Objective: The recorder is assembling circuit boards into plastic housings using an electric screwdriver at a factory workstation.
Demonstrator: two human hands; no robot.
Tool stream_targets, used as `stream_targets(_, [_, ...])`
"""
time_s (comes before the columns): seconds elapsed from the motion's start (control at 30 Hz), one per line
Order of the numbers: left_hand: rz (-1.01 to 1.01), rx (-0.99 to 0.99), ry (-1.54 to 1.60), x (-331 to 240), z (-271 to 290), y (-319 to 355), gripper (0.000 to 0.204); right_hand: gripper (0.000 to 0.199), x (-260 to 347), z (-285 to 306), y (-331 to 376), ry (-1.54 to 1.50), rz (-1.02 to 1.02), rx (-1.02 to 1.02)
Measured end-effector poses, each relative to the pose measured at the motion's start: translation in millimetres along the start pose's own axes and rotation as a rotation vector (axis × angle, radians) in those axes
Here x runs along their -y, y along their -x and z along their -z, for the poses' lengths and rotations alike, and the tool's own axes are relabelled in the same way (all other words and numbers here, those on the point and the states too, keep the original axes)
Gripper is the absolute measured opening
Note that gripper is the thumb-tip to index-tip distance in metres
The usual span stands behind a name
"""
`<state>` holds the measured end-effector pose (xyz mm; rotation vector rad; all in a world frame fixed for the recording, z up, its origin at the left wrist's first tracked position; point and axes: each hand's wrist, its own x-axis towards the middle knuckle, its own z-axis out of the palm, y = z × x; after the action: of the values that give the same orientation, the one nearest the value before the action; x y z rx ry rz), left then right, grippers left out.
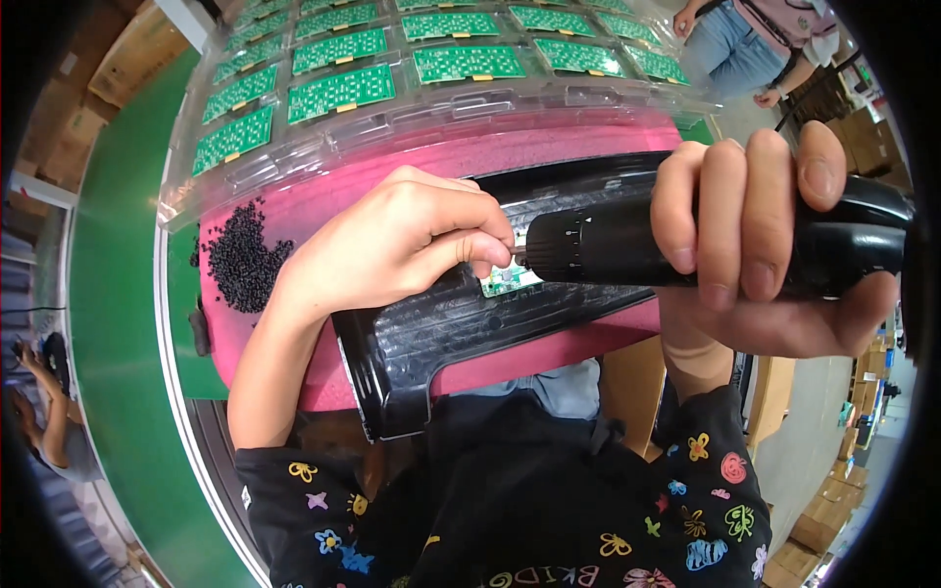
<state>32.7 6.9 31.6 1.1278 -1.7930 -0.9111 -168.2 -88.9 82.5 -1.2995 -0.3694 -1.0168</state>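
Clear tray [412, 118] of green circuit boards [340, 92]; right hand [755, 235] fisted around black screwdriver [608, 250].

A single fisheye view is taken from the head, directed steeply down and very close over the hands. The pink mat [323, 201] on the tabletop is seen bent toward the rim; the far edge is carried at the top.
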Motion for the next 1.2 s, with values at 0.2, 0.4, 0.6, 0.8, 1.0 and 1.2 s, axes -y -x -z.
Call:
stream_targets(0.2, [-0.124,-0.049,-0.041,10,2,8,0.008,0.047,4,-3,-2,-0.011,-0.071,-0.013])
stream_targets(0.4, [-0.083,-0.084,-0.067,13,-3,16,0.013,0.049,-8,-2,1,-0.023,-0.078,-0.031])
stream_targets(0.6, [-0.294,-0.294,-0.479,14,-3,4,0.025,0.052,-9,3,4,0.008,-0.284,-0.025])
stream_targets(0.8, [-0.113,-0.632,-0.972,28,40,14,0.029,0.052,-27,-17,18,0.244,-0.368,-0.195])
stream_targets(1.0, [0.099,-0.585,-1.005,28,41,24,0.037,0.032,-25,-12,22,-0.042,-0.463,-0.087])
stream_targets(1.2, [0.085,-0.606,-1.004,31,42,23,0.038,0.028,-22,-21,19,-0.050,-0.474,0.008])
